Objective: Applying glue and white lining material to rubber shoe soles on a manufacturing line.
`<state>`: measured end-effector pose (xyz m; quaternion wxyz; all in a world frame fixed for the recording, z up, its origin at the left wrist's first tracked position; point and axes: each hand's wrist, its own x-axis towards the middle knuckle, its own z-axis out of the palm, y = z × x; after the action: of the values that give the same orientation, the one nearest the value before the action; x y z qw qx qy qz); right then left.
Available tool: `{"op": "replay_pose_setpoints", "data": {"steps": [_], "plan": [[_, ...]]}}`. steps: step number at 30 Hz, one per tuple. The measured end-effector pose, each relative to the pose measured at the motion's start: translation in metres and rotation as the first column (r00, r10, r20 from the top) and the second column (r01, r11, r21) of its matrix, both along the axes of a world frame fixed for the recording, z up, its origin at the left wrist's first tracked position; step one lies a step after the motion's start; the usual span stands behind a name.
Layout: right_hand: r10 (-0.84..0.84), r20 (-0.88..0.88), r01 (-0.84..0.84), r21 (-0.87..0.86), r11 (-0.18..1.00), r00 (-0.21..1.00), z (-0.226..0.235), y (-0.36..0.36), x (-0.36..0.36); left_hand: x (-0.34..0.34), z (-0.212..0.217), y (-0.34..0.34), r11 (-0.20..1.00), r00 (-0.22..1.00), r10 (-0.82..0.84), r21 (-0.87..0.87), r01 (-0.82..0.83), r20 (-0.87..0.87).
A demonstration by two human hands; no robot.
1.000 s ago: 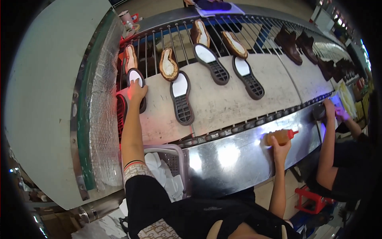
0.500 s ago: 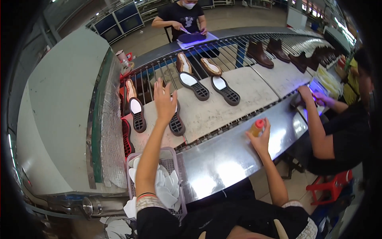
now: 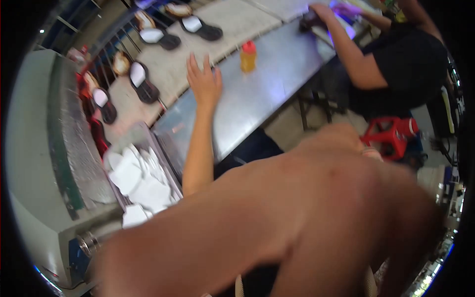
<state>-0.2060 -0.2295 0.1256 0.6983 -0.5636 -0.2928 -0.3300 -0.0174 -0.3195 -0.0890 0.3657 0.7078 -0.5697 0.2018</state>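
Note:
My left hand (image 3: pixel 204 84) hovers with its fingers spread at the border of the metal table and the conveyor, holding nothing. Large and blurred in the foreground, my right hand (image 3: pixel 307 188) is raised close to the camera, fingers apart, with nothing seen in it. A squeeze bottle (image 3: pixel 248 59) with a red cap and amber liquid stands upright on the metal table (image 3: pixel 237 109), right of my left hand. On the conveyor lie dark shoe soles (image 3: pixel 144 84) with white insole pieces on their heels, and tan-edged shoe uppers (image 3: pixel 121 63) beside them.
A plastic basket (image 3: pixel 164 151) of white cut pieces (image 3: pixel 141 175) sits at the near left, beside a large grey machine (image 3: pixel 29 143). At right a co-worker in black (image 3: pixel 391 74) handles a dark item under violet light. A red stool (image 3: pixel 388 136) stands behind.
My right hand has let go of the squeeze bottle, which now stands on the table, and has come up toward the camera. The view has swung, shifting the conveyor up and left.

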Motion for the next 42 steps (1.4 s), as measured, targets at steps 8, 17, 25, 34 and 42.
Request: {"op": "replay_pose_setpoints", "data": {"steps": [8, 17, 25, 34, 42], "plan": [[0.038, -0.083, -0.010, 0.309, 0.951, 0.996, -0.039, 0.037, -0.017, -0.014, 0.002, -0.006, 0.996, 0.994, 0.007, -0.088, 0.002, 0.108], [0.022, 0.021, -0.028, 0.372, 0.928, 1.000, -0.037, 0.030, 0.004, -0.026, 0.008, -0.015, 0.998, 1.000, -0.007, -0.067, 0.007, 0.010], [-0.004, -0.033, 0.017, 0.408, 0.913, 0.999, -0.052, 0.033, 0.002, -0.017, 0.008, -0.002, 0.978, 0.984, 0.158, -0.125, -0.167, -0.082], [0.210, -0.146, -0.098, 0.550, 0.830, 0.967, -0.071, 0.048, 0.008, -0.015, 0.004, -0.008, 0.952, 0.978, 0.040, -0.291, -0.100, -0.206], [0.128, -0.162, -0.033, 0.489, 0.871, 0.979, -0.060, -0.038, 0.012, -0.004, 0.009, -0.027, 0.978, 0.641, -0.074, -0.182, -0.103, -0.764]]}}
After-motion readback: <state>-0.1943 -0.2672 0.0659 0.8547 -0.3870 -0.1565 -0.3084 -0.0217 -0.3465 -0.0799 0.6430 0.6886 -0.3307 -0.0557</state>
